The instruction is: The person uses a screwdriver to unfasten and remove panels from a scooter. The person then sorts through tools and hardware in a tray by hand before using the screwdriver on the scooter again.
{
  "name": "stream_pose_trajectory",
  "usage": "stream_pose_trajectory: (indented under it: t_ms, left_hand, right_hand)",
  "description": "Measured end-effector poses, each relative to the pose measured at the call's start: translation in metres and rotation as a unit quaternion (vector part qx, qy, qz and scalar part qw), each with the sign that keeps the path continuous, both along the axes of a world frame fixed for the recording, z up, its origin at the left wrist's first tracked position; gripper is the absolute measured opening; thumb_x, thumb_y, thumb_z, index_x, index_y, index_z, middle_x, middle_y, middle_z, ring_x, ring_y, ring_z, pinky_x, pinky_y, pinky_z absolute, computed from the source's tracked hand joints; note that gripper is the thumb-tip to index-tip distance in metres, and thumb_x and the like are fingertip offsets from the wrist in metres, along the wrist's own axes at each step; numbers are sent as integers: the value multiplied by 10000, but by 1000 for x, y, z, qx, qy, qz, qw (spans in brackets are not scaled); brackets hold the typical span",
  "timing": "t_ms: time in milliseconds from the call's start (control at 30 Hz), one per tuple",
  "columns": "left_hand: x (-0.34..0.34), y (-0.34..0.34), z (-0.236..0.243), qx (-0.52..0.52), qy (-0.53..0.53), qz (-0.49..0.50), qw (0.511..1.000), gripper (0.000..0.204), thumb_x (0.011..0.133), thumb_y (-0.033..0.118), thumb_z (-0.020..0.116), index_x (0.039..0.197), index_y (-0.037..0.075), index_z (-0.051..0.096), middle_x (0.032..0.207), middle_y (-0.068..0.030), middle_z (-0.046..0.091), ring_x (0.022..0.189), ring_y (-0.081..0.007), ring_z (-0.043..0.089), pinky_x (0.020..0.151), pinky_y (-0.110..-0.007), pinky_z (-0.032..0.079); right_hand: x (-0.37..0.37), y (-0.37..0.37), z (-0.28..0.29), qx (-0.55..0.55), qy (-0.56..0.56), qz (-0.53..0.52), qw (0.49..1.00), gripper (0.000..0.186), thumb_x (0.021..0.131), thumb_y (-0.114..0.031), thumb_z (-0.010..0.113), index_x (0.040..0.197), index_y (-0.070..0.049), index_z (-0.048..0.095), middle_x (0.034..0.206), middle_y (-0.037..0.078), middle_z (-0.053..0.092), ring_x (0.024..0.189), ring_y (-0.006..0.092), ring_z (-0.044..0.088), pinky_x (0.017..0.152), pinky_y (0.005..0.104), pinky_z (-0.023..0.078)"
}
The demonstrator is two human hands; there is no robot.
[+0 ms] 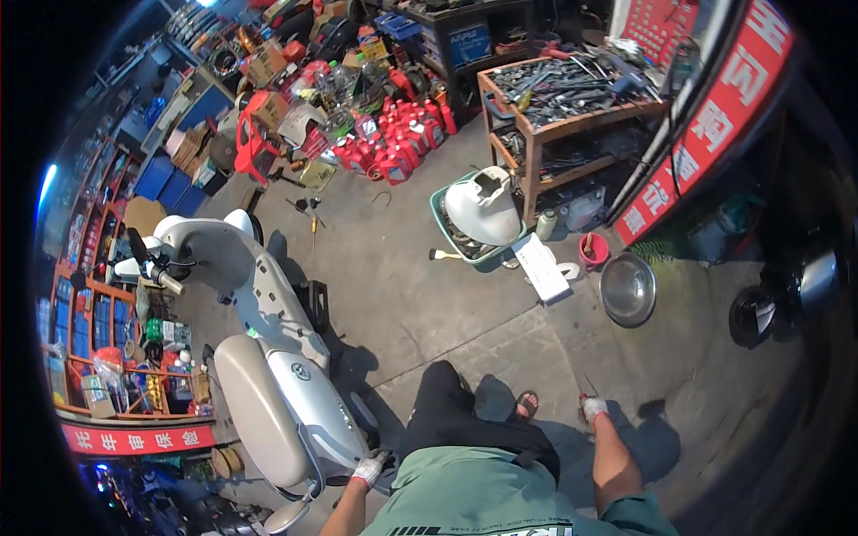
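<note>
A white and silver scooter with a beige seat stands at my left. My left hand, in a white work glove, is at the lower rear side of the scooter, close against its body. Its fingers look loosely spread, with nothing visible in them. Out to the right, my gloved right hand is closed round a screwdriver, whose thin shaft points away from me. The hand hangs above the concrete floor, apart from the scooter.
Ahead, a teal bin holds a white scooter panel, beside a white box, red bucket and metal basin. Behind stands a tool-laden wooden bench. Red bottles cluster farther back; shelves line the left.
</note>
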State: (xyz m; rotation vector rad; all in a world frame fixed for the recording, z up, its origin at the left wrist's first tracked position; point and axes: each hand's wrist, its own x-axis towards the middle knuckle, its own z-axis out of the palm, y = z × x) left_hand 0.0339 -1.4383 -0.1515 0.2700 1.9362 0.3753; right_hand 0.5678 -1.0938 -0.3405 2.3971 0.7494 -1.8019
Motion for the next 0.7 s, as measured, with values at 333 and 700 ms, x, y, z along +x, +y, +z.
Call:
stream_pose_trajectory:
  t_ms: [333, 700]
  left_hand:
    - [-119, 62, -98, -160, -11, -138, 978, 645, 978, 530, 486, 1329, 4, 617, 1343, -262, 613, 1317, -383, 536, 1090, -417, 418]
    - [-394, 474, 15, 137, 97, -61, 984, 382, 991, 307, 544, 1174, 13, 705, 947, -105, 747, 850, -174, 676, 767, -345, 540]
  right_hand:
    - [-175, 111, 64, 63, 3, 135, 989, 275, 981, -330, 658, 1010, -58, 688, 673, 57, 630, 509, 181, 580, 463, 358, 459]
    - [-291, 174, 223, 21, -4, -27, 999, 399, 984, -440, 641, 1095, -57, 655, 757, 59, 635, 582, 173, 606, 522, 332, 499]
